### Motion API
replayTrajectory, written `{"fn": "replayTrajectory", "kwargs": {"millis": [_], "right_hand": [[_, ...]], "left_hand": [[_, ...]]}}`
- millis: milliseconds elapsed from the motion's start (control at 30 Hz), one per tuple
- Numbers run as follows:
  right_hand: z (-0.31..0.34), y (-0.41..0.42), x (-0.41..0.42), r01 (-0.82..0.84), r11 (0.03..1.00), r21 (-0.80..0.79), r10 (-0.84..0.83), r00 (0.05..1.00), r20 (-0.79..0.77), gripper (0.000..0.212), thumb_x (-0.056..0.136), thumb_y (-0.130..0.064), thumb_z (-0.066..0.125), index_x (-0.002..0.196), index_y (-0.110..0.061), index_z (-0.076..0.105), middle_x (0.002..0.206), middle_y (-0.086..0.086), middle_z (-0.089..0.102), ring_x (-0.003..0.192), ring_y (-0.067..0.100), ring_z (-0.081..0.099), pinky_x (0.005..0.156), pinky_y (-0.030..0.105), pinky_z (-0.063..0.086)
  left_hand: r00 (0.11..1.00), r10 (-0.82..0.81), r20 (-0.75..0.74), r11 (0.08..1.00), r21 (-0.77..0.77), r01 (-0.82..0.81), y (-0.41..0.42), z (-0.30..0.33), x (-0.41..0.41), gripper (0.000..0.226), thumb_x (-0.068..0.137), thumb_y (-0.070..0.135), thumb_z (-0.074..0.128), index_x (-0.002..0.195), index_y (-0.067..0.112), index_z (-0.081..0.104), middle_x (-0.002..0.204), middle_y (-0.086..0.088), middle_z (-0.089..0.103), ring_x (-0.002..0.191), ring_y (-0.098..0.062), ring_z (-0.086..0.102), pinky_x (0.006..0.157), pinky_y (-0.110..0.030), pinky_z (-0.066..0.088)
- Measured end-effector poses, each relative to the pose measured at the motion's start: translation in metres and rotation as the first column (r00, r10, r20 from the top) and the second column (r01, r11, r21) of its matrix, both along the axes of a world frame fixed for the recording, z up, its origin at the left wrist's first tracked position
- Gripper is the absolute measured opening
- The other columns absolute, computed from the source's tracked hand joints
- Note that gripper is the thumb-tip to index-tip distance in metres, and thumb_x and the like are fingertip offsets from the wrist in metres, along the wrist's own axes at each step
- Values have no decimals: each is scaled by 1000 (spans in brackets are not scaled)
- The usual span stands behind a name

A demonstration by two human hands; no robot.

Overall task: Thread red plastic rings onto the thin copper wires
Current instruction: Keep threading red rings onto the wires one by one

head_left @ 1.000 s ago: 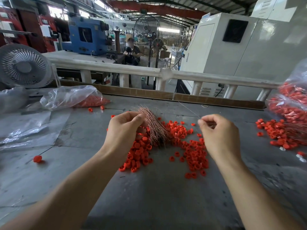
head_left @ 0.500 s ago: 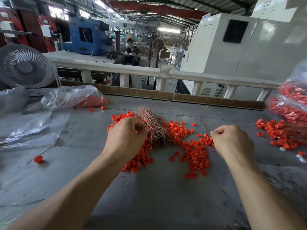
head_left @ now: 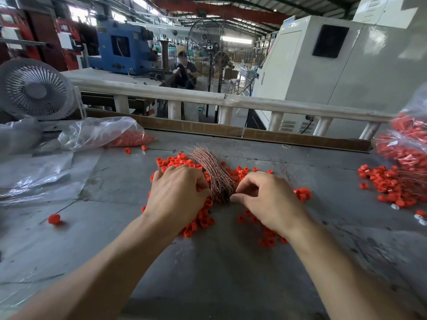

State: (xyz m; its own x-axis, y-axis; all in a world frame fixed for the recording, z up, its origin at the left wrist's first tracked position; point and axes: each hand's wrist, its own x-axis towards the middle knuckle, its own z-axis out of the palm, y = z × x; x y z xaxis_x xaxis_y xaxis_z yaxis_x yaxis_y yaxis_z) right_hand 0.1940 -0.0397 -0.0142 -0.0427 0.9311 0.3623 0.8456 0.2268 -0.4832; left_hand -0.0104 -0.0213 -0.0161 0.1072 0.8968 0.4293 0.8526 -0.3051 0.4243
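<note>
- Two bare forearms reach forward over the grey table (head_left: 219,273), palms down, hands close together at the middle of it.
- The left hand (head_left: 178,195) lies knuckles-up on the rings (head_left: 203,221), fingers curled down into the pile beside the wires (head_left: 215,174); whether it has hold of anything I cannot tell.
- The right hand (head_left: 265,199) has its fingers bent, thumb and fingertips drawn together at the near end of the wire bundle, touching it; a firm pinch can't be made out.
- The wires lie as one copper bundle between the two hands, fanning out away from the person, with loose red rings scattered all round it.
- A single ring (head_left: 54,218) sits off to the left on a thin wire.
- More rings (head_left: 388,183) are heaped at the right, under a full clear bag (head_left: 406,139).
- Far left lies another bag (head_left: 101,132) with rings spilling out, and a small fan (head_left: 34,88) behind it.
- Beyond the white rail (head_left: 231,100) stand a pale cabinet (head_left: 335,65), a blue machine (head_left: 120,47) and a seated person (head_left: 184,70).
</note>
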Motion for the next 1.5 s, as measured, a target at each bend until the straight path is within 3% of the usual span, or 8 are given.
{"fn": "replayTrajectory", "kwargs": {"millis": [200,333,433,733,867,1067,1367,1500], "right_hand": [[8,-6,-1,-221,975,16,211,949,234,22,85,-13,75,93,-32,68,94,-14,60,97,10,51,89,32,43],[5,-2,-5,-253,967,24,225,896,384,40,85,-2,67,105,-36,73,98,-13,53,100,13,48,92,31,38],[2,1,-6,-273,958,83,222,897,383,33,86,-6,73,100,-36,77,96,-13,53,98,12,49,90,35,42],[8,-6,-13,-375,904,204,404,905,-129,16,87,-9,79,88,-25,78,112,-15,69,102,8,65,91,22,48],[16,-15,-20,-338,882,328,466,721,-513,12,95,-7,68,94,-19,72,99,-2,79,95,16,75,77,29,60],[30,-22,-15,-119,871,477,463,523,-716,16,102,-11,59,101,-23,69,76,9,71,62,29,74,47,31,56],[19,-8,-6,-19,983,185,182,301,-936,26,103,0,50,112,-12,71,73,5,64,54,14,52,41,23,38],[11,-3,-8,-13,999,45,47,330,-943,18,102,-2,54,111,-11,67,79,8,73,53,13,55,39,22,38]], "left_hand": [[999,17,-33,1000,11,-17,2,0,-3,4,89,33,73,86,31,72,91,16,65,103,-14,53,84,-31,23],[1000,9,-20,1000,-20,-10,5,1,-6,4,89,32,74,86,34,72,91,19,65,102,-11,52,85,-31,21],[1000,-12,-16,1000,-27,11,6,2,-7,5,89,29,73,87,34,73,86,20,64,96,-9,50,85,-32,23],[995,2,-96,998,-54,-8,6,4,-8,13,90,23,67,91,34,72,98,15,68,105,-14,52,82,-31,19],[995,14,-102,1000,-13,-15,7,3,-8,14,94,22,64,93,34,71,98,17,63,105,-12,51,83,-29,18],[994,-19,-108,1000,-16,18,8,0,-8,12,97,32,65,107,36,72,104,19,57,114,-14,51,88,-28,22],[976,-27,-216,999,-32,21,9,0,-2,22,95,47,64,116,42,69,120,10,59,120,-20,48,98,-37,31],[975,-32,-221,999,-4,32,9,-2,1,15,95,45,63,105,39,72,111,12,58,114,-19,48,97,-37,32]]}}
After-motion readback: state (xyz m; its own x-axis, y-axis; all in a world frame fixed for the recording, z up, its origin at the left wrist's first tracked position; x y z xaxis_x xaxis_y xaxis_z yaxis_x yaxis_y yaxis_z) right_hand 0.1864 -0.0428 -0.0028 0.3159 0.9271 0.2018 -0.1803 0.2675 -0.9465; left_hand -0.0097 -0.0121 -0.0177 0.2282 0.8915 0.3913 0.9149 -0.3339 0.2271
